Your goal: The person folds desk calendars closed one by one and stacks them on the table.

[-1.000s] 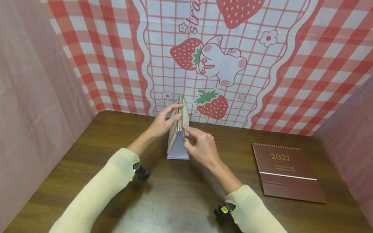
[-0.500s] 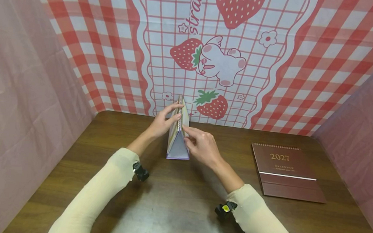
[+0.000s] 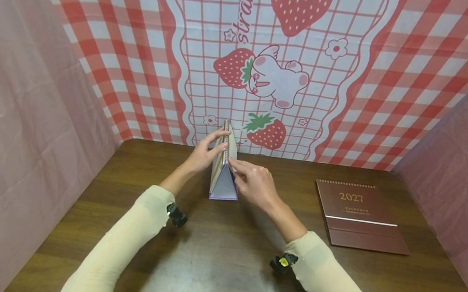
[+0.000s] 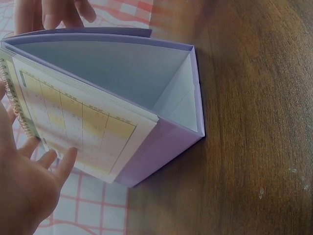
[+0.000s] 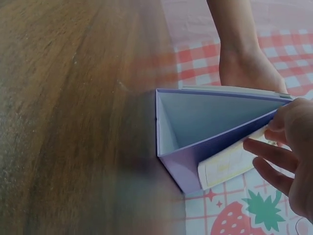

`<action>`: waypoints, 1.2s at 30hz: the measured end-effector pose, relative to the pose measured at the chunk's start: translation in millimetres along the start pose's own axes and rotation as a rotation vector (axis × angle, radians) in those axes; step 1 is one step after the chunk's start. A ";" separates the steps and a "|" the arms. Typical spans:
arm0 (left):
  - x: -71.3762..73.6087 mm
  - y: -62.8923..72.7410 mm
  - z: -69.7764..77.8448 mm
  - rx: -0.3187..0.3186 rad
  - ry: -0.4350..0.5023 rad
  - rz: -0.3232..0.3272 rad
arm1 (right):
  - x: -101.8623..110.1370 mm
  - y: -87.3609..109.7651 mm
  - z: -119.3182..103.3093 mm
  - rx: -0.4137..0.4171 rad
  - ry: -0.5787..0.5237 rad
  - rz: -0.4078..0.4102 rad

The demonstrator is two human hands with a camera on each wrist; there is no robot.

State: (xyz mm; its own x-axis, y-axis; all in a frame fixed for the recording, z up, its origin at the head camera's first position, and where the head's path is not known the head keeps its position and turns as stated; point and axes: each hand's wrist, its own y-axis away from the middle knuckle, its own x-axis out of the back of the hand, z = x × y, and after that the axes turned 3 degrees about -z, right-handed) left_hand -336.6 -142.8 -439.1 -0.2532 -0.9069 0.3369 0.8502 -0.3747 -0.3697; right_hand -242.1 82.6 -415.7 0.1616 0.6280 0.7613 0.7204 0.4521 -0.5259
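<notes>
A purple desk calendar stands upright like a tent near the back of the table, its open triangular end towards me. Printed pages hang from its spiral binding along the top. My left hand holds the ridge: thumb and index finger lie on the binding, while the other fingers touch the left page. On the right, my right hand pinches near the top front corner, its thumb at the purple edge and other fingers spread beside the pages. Its exact hold is partly hidden.
A brown 2027 calendar lies flat at the right of the wooden table. Behind the table hangs a red-and-white checked strawberry cloth; pink cloth covers the left side. Each wrist carries a small black camera.
My right thumb has moved slightly up and in towards the calendar's right edge. The left hand and both calendars stay in place.
</notes>
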 end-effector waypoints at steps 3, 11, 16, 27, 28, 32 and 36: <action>0.6 -4.2 -14.3 -0.012 -0.009 0.006 | -0.6 1.4 -1.9 0.000 0.056 0.040; -0.2 -7.2 -24.9 0.002 -0.030 0.006 | -7.4 7.3 -6.4 -0.033 0.179 0.208; -0.5 -10.6 -34.9 0.019 -0.072 0.025 | -8.7 9.2 -9.3 -0.076 0.229 0.257; -4.1 7.7 23.6 0.018 -0.035 0.006 | -9.8 17.9 -10.6 -0.095 0.257 0.253; -4.1 8.0 23.6 0.020 -0.033 0.006 | -9.2 19.4 -11.1 -0.097 0.258 0.249; -3.9 -1.7 -11.9 -0.017 -0.051 0.033 | -7.2 27.3 -14.5 -0.109 0.255 0.211; -1.6 -6.8 -30.7 -0.022 -0.068 0.032 | -6.3 35.6 -20.2 -0.112 0.239 0.131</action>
State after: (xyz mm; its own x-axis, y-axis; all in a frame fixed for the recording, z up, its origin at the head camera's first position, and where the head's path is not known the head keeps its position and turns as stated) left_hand -356.1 -144.7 -463.7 -0.1938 -0.9036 0.3820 0.8471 -0.3505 -0.3995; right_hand -203.9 82.0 -431.5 0.4026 0.5035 0.7644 0.7509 0.2959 -0.5904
